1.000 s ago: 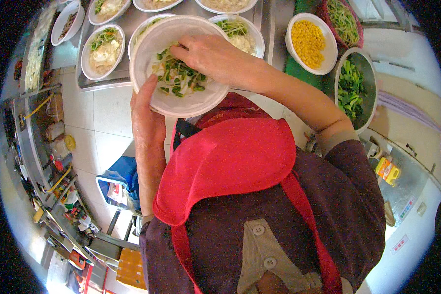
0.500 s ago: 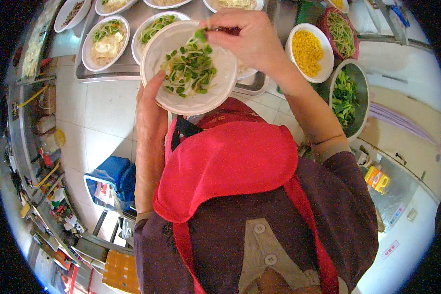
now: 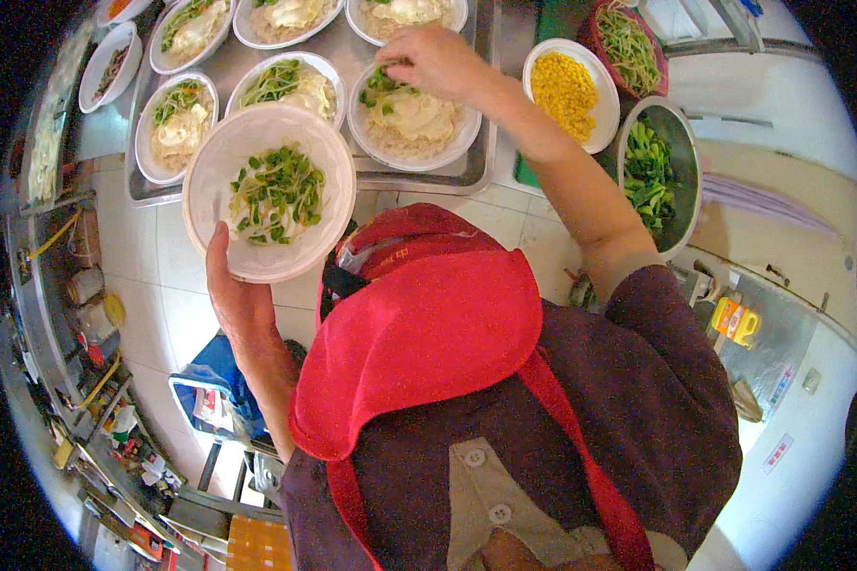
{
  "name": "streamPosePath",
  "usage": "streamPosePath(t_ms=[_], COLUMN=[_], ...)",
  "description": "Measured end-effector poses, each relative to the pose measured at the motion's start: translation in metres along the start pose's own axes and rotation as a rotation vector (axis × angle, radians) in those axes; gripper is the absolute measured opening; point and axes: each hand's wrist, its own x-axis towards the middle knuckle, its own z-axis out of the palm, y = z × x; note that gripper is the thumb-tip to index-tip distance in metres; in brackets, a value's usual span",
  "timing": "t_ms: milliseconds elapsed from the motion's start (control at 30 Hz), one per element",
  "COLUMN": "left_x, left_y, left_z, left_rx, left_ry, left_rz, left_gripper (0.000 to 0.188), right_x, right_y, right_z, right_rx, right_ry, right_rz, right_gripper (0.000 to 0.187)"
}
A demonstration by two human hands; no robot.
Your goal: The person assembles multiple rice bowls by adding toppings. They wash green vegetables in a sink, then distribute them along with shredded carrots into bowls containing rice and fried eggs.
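My left hand (image 3: 240, 300) grips the rim of a white bowl (image 3: 200, 167), its thumb over the near edge. A pile of green sprouts (image 3: 276, 195) lies in that bowl, which is tilted a little toward me. Over the front right rice bowl (image 3: 414, 160) on the tray, my right hand (image 3: 436, 65) has its fingers pinched together, touching green sprouts (image 3: 381, 90) at the bowl's far left. A pale fried egg (image 3: 414, 119) covers much of the rice there. The fingertips of my right hand are partly hidden.
Several more bowls of rice, egg and greens stand on the metal tray (image 3: 490, 152). To the right are a bowl of corn (image 3: 564, 95), a red basket of pale green sprouts or beans (image 3: 628, 48) and a metal bowl of leafy greens (image 3: 649, 181). A blue bin (image 3: 214, 376) stands below left.
My right hand has left the held bowl, carrying sprouts up to the front right rice bowl. My left hand has moved the held bowl left and down.
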Motion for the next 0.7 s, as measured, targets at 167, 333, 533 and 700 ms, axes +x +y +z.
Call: streamPosePath(t_ms=[167,333,533,700], left_x=[-0.001,0.0,-0.001,-0.005], left_y=[-0.003,-0.004,-0.002,0.002], left_z=[-0.005,-0.009,-0.007,-0.001], left_rx=[-0.016,-0.002,0.021,0.027], left_ry=[0.03,-0.008,0.002,0.034], left_rz=[-0.01,-0.006,-0.009,-0.013], left_gripper=[0.057,0.057,0.057,0.057], right_x=[0.002,-0.004,-0.005,-0.005], right_y=[0.013,0.011,0.009,0.001], right_z=[0.041,0.038,0.037,0.038], right_rx=[-0.175,-0.026,-0.106,-0.138], right_ry=[-0.082,0.08,0.058,0.106], right_rz=[-0.013,-0.005,-0.085,-0.011], right_gripper=[0.017,0.014,0.014,0.012])
